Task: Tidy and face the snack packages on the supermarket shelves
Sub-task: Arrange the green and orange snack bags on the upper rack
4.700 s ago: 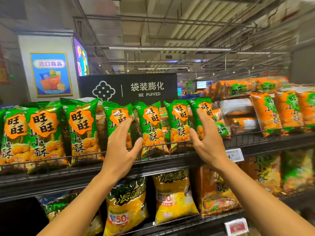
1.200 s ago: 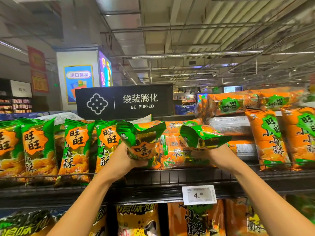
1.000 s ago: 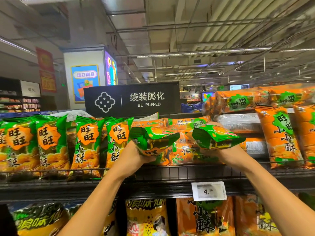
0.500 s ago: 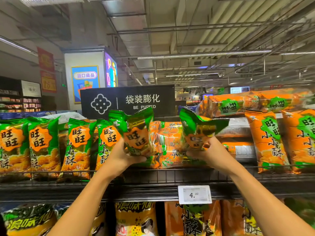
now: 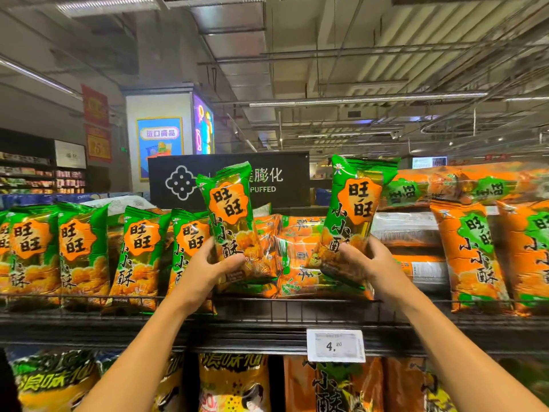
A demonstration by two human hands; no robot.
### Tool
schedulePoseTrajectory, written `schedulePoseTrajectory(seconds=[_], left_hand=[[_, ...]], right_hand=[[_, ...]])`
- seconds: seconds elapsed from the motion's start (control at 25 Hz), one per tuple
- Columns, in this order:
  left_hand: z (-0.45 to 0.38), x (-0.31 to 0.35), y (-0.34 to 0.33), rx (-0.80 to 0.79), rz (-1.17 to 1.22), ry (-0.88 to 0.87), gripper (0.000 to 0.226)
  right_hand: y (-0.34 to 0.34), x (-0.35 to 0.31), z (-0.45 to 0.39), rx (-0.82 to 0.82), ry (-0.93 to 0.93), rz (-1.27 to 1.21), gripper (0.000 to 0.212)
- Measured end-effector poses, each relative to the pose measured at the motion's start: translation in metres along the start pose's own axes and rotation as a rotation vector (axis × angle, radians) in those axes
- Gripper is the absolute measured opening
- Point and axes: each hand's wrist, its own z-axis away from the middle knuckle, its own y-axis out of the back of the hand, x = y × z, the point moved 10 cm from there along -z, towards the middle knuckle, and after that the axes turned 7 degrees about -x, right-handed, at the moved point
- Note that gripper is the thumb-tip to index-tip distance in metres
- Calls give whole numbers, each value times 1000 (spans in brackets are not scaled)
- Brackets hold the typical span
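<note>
While both packs stand upright above the shelf rail (image 5: 267, 307), my left hand (image 5: 205, 269) grips one green pack (image 5: 230, 215), right hand (image 5: 375, 263) grips the other green pack (image 5: 353, 215).

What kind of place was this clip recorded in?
A supermarket snack aisle: wire shelves stocked with snack bags, a shelf-edge price tag, and an overhead category sign partly reading "PUFFED".
</note>
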Motion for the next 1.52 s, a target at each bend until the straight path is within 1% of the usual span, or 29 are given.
schedulePoseTrajectory(seconds=[0.04,0.12,0.16,0.24,0.32,0.4,0.44,0.48,0.56,0.64,0.72,0.84,0.92,1.0,1.08,1.16,1.28,1.32,1.4,1.52], left_hand=[[0,-2,-2,-18,-5,17,122],[0,0,-7,-56,6,14,98],[0,2,-9,-72,10,10,90],[-1,-2,-12,-92,31,56,90],[-3,-5,-16,-127,50,82,71],[-2,-6,-18,-149,50,121,50],[-3,-7,-19,-155,52,136,41],[-3,-8,-19,-164,67,150,40],[-4,-14,-18,-155,141,191,49],[-6,-17,-16,-151,216,211,44],[-8,-17,-18,-181,258,202,39],[-12,-23,-16,-178,245,208,54],[-12,-27,-15,-180,247,220,60],[-13,-28,-16,-197,261,228,62],[-13,-26,-16,-199,258,226,59],[-13,-25,-15,-184,231,224,45],[-12,-23,-16,-181,240,228,30],[-12,-22,-17,-183,254,227,29],[-11,-23,-17,-180,275,221,38],[-11,-23,-17,-185,283,216,49]], right_hand=[[-1,0,0,-8,2,3,82],[-2,0,-1,-31,3,8,85],[-2,2,-1,-38,-2,5,86],[-2,3,-2,-51,-19,15,97],[-4,2,-4,-62,-25,41,103],[-7,3,-7,-82,-40,-18,98],[-10,6,-8,-99,-59,-75,89],[-11,9,-9,-114,-84,-133,77],[-10,16,-11,-111,-136,-227,59],[-5,19,-11,-84,-161,-288,51],[-1,20,-10,-65,-166,-355,47],[0,18,-10,-63,-148,-390,46],[-1,16,-12,-66,-121,-395,45],[-3,15,-12,-81,-123,-435,52],[-6,14,-12,-108,-126,-464,53],[-4,15,-11,-90,-142,-467,53],[1,24,-8,-48,-230,-386,67],[1,26,-7,-49,-254,-365,70],[-1,28,-6,-74,-278,-355,73],[-1,30,-7,-81,-289,-311,71]])
